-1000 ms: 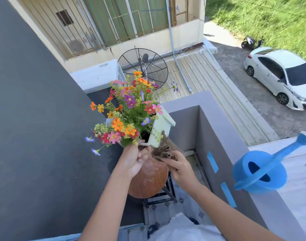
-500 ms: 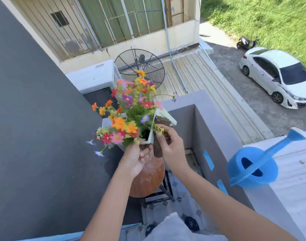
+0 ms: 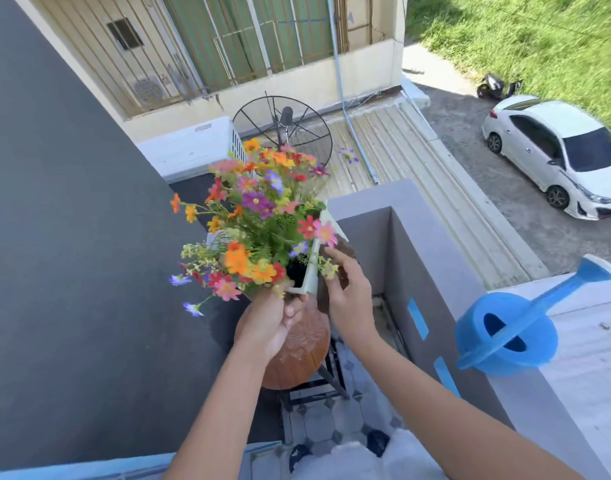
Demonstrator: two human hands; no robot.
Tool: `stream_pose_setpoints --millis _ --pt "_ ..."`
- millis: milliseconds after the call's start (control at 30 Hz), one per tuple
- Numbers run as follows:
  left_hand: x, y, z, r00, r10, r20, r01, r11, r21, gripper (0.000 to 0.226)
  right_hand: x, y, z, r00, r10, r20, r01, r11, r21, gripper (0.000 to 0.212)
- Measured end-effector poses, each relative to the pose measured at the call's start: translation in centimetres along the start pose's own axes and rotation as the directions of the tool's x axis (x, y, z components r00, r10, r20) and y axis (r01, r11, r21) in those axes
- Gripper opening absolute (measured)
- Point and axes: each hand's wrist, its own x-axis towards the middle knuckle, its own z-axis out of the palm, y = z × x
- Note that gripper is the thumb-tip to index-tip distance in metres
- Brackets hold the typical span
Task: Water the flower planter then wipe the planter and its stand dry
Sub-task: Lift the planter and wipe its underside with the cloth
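**Planter tipped in hand, right side getting wiped**

The flower planter (image 3: 309, 271), a pale rectangular box packed w/ multicolour blooms, sits tilted above the round brown stand (image 3: 297, 355) in the balcony corner, next to the grey parapet wall (image 3: 432, 258). Left hand (image 3: 273, 323) is clenched on the planter's near corner/rim, thumb on top, steadying it. Right hand (image 3: 349, 289) lies flat against the planter's right outer face, fingers spread; a dark cloth seems to be tucked behind the palm, but mostly hidden, so can't say for sure what it's grasping. Blue watering can (image 3: 505, 334) is parked on the wall top, well apart from both hands.

Judgement: watering looks done, drying step underway. Planter prob thin plastic, stiff enough but light & top-heavy w/ the flowers, plus soil inside; wet walls likely slick. Best hold is the rim/corner, as the left hand has it, not the stems, which are soft & would bend or shed. Stand top looks wet, smooth, rounded; the planter could slide if set down carelessly. Keep it level to avoid spilling soil.
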Motion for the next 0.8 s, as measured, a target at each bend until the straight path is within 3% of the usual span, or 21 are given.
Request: stream_pose_setpoints --millis 100,233,300,400,533,667,800 --pt "0.7 -0.5 -0.4 1.0 -0.025 -0.006 0.024 0.999 -0.038 0.023 1.4 -1.9 0.5 0.999 0.03 0.025 -0.034 0.988 0.149 0.035" --pt "1.2 -0.6 -0.4 0.998 -0.066 -0.001 0.066 0.997 -0.035 0.014 2.7 -2.1 0.1 1.0 0.018 0.02 -0.023 0.964 0.265 0.026" --pt "1.1 -0.6 -0.4 0.997 -0.08 0.007 0.08 0.996 -0.041 0.019 3.5 -1.7 -0.1 1.0 0.027 0.004 -0.027 0.965 0.259 0.029" --pt "0.8 -0.5 -0.6 0.996 -0.085 0.042 0.089 0.989 -0.122 0.019 5.5 -0.2 -0.8 0.999 0.022 -0.023 -0.02 0.994 0.109 0.036" --pt "0.3 -0.3 -0.3 0.996 -0.077 0.052 0.084 0.985 -0.153 0.021 7.6 3.2 -1.9 0.985 0.172 -0.03 -0.174 0.983 -0.058 0.037" --pt "0.4 -0.3 -0.6 0.996 -0.079 0.038 0.082 0.993 -0.089 0.027 8.7 3.7 -2.3 0.95 0.311 -0.009 -0.311 0.95 0.024 0.028" --pt "1.1 -0.3 -0.5 0.995 -0.082 0.058 0.084 0.996 -0.039 0.022 9.1 0.9 -1.4 0.984 0.18 -0.012 -0.179 0.983 0.047 0.025"
